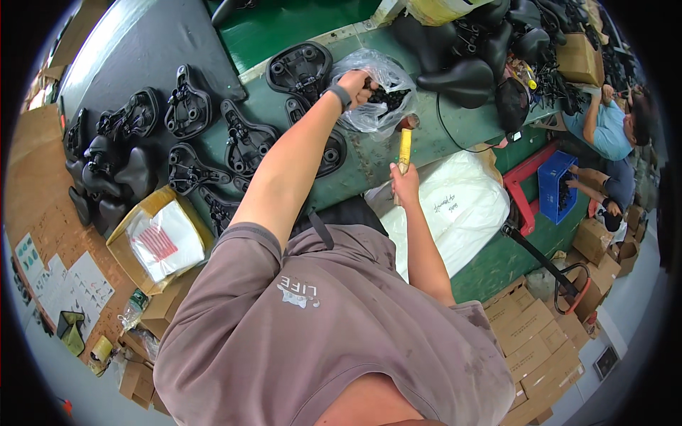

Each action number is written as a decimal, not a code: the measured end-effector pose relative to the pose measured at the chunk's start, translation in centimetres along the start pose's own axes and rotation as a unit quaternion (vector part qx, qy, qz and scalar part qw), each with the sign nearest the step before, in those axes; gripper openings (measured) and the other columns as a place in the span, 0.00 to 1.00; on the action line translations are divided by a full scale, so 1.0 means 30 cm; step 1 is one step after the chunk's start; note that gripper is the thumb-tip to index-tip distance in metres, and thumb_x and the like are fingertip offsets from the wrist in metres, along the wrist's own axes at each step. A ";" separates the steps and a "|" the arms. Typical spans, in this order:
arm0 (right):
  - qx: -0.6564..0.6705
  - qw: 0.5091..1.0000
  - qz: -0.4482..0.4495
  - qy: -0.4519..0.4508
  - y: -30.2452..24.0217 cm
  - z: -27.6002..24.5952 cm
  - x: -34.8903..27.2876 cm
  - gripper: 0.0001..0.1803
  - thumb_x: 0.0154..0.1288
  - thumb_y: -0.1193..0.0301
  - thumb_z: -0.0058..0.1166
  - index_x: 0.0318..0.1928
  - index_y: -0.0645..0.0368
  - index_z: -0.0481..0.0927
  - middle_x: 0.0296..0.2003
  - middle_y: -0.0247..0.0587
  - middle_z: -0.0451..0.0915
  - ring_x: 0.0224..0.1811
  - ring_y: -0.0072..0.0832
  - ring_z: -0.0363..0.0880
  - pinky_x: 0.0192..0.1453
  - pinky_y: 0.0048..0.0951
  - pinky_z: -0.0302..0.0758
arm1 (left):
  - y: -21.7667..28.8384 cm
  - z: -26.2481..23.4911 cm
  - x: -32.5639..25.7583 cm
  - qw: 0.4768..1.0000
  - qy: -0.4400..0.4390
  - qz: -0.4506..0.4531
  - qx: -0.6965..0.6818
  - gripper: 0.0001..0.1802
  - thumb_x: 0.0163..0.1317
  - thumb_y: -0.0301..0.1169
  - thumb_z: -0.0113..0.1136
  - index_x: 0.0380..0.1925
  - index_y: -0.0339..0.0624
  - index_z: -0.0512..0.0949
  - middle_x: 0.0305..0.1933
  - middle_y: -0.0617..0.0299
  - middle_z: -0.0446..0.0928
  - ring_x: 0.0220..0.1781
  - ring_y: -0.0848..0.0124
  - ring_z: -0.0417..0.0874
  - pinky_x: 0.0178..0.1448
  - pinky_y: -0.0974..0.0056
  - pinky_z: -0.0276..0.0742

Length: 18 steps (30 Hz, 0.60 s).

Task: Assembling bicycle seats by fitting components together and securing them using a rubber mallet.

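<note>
My left hand [355, 86] is inside the mouth of a clear plastic bag [391, 69] that holds many small black parts [387, 101]. Its fingers are curled among the parts, and what they pinch is too small to make out. In my right hand [405, 183] is a hammer [406, 145], gripped low on its yellow handle, head pointing away from me over the table edge. Upside-down black bicycle saddles lie left of the bag, one saddle [300, 69] close beside it. Another saddle [330, 153] is partly hidden behind my left forearm.
More saddles [188, 103] spread over the green table [369, 163] to the left, and a pile of saddles [455, 78] stands at the right. A white sack [455, 206] sits below the table edge. Two people work at far right near a blue crate [556, 186].
</note>
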State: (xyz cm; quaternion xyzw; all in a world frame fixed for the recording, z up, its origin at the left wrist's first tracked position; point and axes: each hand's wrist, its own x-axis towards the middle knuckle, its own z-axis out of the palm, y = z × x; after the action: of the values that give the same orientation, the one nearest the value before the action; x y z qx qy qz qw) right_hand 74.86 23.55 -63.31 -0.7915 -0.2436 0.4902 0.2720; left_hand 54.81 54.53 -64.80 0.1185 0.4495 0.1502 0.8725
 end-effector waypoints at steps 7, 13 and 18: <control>0.083 0.996 0.026 -0.018 -0.035 -0.060 -0.209 0.16 0.82 0.60 0.68 0.47 0.56 0.75 0.28 0.29 0.77 0.20 0.18 0.73 0.22 0.26 0.72 | -0.322 -0.113 -0.548 0.968 -0.179 0.113 -0.137 0.19 0.90 0.49 0.53 0.45 0.47 0.76 0.24 0.76 0.56 0.21 0.80 0.56 0.24 0.69 0.50; 0.047 0.999 -0.002 0.015 0.028 -0.066 -0.461 0.18 0.79 0.61 0.71 0.47 0.57 0.75 0.23 0.31 0.76 0.18 0.22 0.74 0.21 0.30 0.70 | -0.614 -0.143 -0.856 0.949 -0.170 0.128 -0.234 0.16 0.91 0.45 0.51 0.45 0.47 0.74 0.40 0.65 0.72 0.32 0.76 0.71 0.27 0.71 0.63; 0.044 0.999 -0.015 0.002 0.086 -0.051 -0.616 0.17 0.79 0.62 0.70 0.47 0.58 0.75 0.24 0.32 0.77 0.18 0.21 0.74 0.20 0.31 0.70 | -0.773 -0.146 -0.905 0.969 -0.070 0.187 -0.144 0.17 0.88 0.35 0.58 0.68 0.42 0.82 0.42 0.69 0.76 0.32 0.80 0.71 0.28 0.74 0.62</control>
State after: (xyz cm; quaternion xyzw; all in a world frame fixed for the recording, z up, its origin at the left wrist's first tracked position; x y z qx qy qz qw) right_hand 69.17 9.31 -52.58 -0.7758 -0.2333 0.4945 0.3148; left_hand 39.86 23.35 -54.86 0.0840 0.3312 0.3652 0.8660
